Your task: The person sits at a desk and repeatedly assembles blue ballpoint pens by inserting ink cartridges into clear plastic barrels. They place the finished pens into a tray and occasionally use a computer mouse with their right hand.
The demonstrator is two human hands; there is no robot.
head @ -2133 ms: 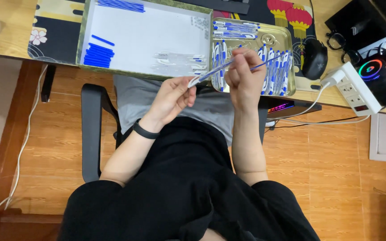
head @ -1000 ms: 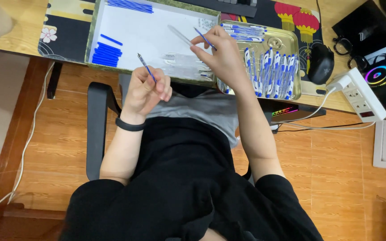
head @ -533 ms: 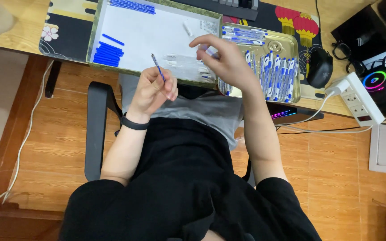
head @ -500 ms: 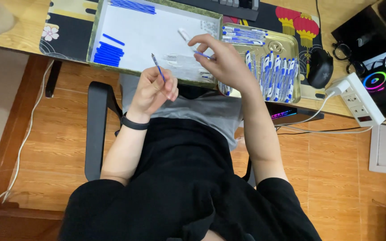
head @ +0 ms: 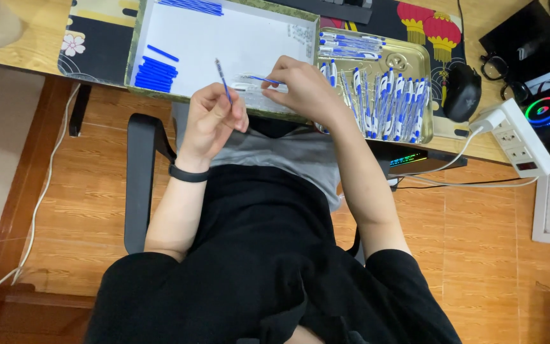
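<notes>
My left hand [head: 211,118] holds a thin blue pen refill [head: 222,79] upright, just in front of the white tray [head: 224,44]. My right hand [head: 303,89] reaches over the tray's near right corner and pinches a clear pen barrel [head: 259,83] lying among several clear barrels there. A gold metal tray [head: 415,60] to the right is full of assembled blue-and-white pens [head: 386,105]. A pile of blue refills [head: 154,73] lies at the white tray's left side.
A black mouse [head: 461,92], glasses [head: 501,67] and a white power strip [head: 520,137] sit to the right on the wooden desk. More blue refills [head: 192,6] lie at the tray's far edge. A black chair armrest [head: 141,178] is on my left.
My right hand has come down from above the tray to the clear barrels at its near edge. My left hand still holds the refill, now slightly higher.
</notes>
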